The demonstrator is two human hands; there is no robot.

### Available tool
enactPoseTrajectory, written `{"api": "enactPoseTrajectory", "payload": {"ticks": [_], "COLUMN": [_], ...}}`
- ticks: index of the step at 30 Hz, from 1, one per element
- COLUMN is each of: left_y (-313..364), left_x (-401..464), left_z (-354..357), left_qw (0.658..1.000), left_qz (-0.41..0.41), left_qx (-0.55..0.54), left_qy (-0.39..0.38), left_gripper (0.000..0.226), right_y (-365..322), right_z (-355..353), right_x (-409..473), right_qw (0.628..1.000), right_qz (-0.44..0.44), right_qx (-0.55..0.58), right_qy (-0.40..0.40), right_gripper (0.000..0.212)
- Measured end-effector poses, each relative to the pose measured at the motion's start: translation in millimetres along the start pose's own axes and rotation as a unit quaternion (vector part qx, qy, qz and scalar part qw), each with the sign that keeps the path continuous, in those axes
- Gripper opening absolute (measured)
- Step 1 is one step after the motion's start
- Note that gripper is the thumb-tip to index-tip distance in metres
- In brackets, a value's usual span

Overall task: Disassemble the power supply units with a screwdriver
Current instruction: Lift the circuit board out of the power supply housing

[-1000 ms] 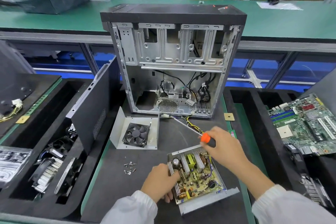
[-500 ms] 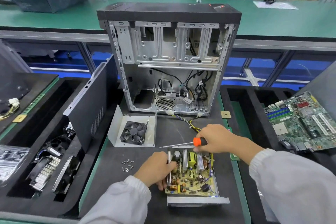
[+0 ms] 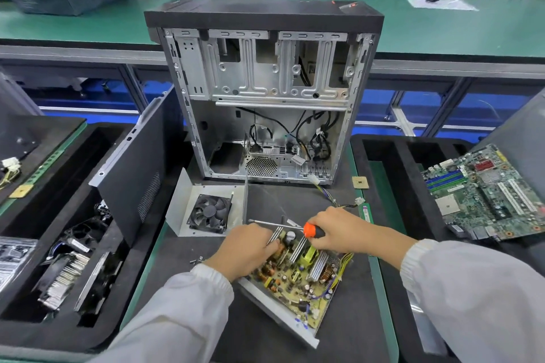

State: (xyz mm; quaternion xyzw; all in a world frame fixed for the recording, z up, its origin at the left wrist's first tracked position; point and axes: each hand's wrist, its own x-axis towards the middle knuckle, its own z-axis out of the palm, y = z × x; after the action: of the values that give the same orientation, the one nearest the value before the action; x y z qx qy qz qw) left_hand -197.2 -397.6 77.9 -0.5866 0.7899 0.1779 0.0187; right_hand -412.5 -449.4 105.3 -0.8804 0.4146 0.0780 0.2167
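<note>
Dark mat on green bench (image 3: 383,26); cardboard boxes stacked behind.
Power supply unit (image 3: 298,277) lay on mat before open case (image 3: 265,91); left hand (image 3: 247,247) gripped its heatsink, right hand (image 3: 345,233) clasped screwdriver (image 3: 312,229).

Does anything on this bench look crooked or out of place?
A few loose screws lie scattered on the mat beside the left hand, and the opened power supply sits askew rather than square.
</note>
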Motion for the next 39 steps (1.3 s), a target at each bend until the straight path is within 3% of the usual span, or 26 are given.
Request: {"api": "enactPoseTrajectory", "payload": {"ticks": [3,11,14,18,28,33,39], "left_y": [-5.6,-22.2,-22.9,-23.3,-22.6,-29.0,-24.5], "left_x": [0.6,-4.8,-11.2,-15.8,-12.2,-20.6,-21.6], "left_z": [0.6,4.7,10.5,21.2,15.7,9.1,12.2], "left_qw": [1.0,0.994,0.986,0.98,0.981,0.972,0.958], "left_qz": [0.028,0.057,0.068,0.054,0.089,0.104,0.107], "left_qx": [-0.015,-0.077,-0.099,-0.133,-0.087,-0.162,-0.198], "left_qy": [-0.004,0.056,0.115,0.137,0.146,0.132,0.177], "left_gripper": [0.038,0.035,0.039,0.036,0.034,0.039,0.052], "right_y": [6.7,26.5,34.9,41.0,34.9,33.1,32.6], "right_z": [-2.1,-15.9,-17.0,-19.1,-10.8,-6.3,-15.7], "right_x": [-0.7,-1.4,-2.2,-4.4,-2.6,-1.8,-1.8], "right_qw": [1.0,0.979,0.969,0.952,0.969,0.977,0.975], "right_qz": [0.022,0.067,0.074,0.074,0.074,0.071,0.085], "right_qx": [0.017,0.176,0.225,0.292,0.225,0.196,0.199], "right_qy": [-0.005,-0.084,-0.073,-0.056,-0.073,-0.048,-0.044], "right_gripper": [0.016,0.031,0.033,0.037,0.035,0.036,0.031]}}
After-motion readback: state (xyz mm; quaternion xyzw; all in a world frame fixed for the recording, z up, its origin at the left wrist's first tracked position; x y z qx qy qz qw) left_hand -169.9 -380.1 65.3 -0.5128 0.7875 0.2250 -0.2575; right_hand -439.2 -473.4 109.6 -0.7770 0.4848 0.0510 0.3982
